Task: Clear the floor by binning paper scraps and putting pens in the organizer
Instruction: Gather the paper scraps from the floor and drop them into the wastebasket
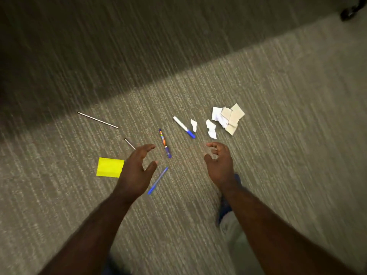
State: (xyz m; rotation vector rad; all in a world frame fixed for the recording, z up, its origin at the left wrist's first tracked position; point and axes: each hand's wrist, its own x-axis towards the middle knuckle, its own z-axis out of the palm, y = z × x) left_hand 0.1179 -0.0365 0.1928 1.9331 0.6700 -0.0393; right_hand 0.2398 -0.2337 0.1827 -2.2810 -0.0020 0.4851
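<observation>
Two bare hands are hanging over the carpeted floor (pixel 278 96), the left hand (pixel 137 171) and right hand (pixel 219 163) both with grip spread and empty; pens (pixel 165 143) are lying between them, paper scraps (pixel 228 118) beyond the right

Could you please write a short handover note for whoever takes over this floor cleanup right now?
Left hand and right hand: both open and empty above the carpet.
On the floor: blue pen, patterned pen, white marker, two thin metal sticks, yellow pad, pile of paper scraps.
Done: nothing evident.
Left: bin the scraps, put away the pens. Bin and organizer are out of view.
</observation>
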